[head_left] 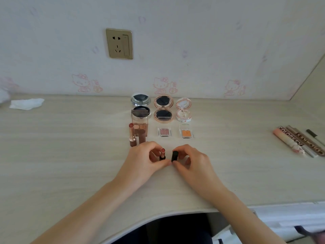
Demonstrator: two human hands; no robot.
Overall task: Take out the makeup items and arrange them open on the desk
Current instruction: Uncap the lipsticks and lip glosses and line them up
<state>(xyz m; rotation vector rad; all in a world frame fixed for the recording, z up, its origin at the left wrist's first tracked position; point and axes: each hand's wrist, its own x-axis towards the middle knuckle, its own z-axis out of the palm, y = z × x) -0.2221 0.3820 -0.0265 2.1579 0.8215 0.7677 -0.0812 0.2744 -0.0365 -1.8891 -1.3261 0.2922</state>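
My left hand (142,161) holds an uncapped black lipstick (162,154) upright on the pale wooden desk (70,155), its pink bullet showing. My right hand (191,161) pinches the black lipstick cap (174,156) just to its right. Behind them stand open makeup items in rows: a rose-gold lipstick (131,132) with its brown cap beside it, a small eyeshadow palette (140,124), a silver compact (141,100), a pink cushion compact (163,110), a clear highlighter compact (183,110), a pink glitter shadow pan (164,132) and an orange shadow pan (186,133).
Several closed lip-gloss tubes and a pen (299,141) lie at the desk's right end. A crumpled white tissue (26,103) lies far left by the wall. A wall socket (119,43) is above. The desk's curved front edge runs below my forearms.
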